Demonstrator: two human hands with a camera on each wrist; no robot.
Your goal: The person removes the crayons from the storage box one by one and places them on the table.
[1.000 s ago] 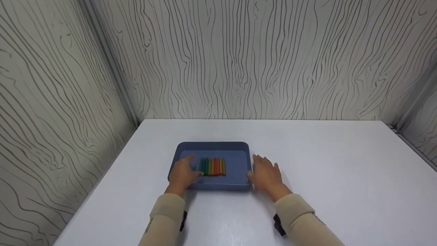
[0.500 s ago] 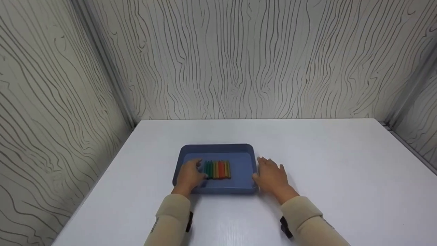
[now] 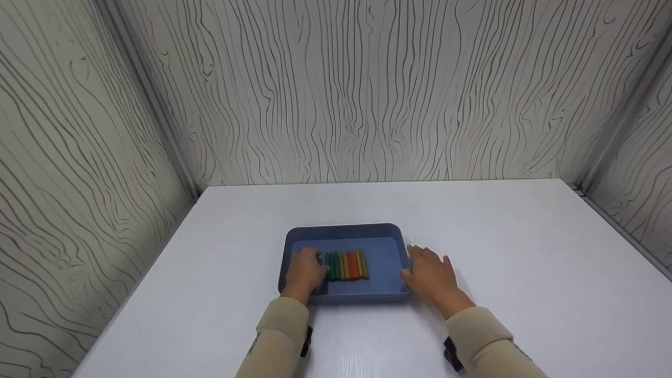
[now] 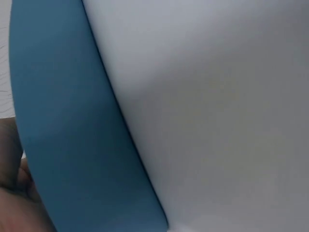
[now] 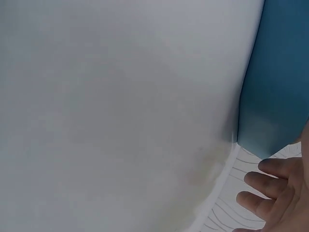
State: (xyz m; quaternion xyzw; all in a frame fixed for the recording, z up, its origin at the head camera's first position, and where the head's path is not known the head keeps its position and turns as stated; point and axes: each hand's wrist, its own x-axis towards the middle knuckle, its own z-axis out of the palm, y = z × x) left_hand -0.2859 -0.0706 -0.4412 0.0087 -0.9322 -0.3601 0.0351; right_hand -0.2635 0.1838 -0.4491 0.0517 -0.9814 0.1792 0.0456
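Crayons (image 3: 347,265) look light, brittle, best pinched mid-length; left hand (image 3: 304,273) bends its fingers beside them, hold unclear; right hand (image 3: 431,275), fingers spread, flanks blue tray (image 3: 362,298).

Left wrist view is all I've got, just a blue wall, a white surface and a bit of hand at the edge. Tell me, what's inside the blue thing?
Observer: The head view shows a row of colored sticks lying inside the blue tray.
Operator: Which color is at the left end?
Observer: Green, as far as I can see; the green ones are right by the left hand.
Operator: Anything at the opposite side of the tray?
Observer: Yes, the right hand is at its right side.
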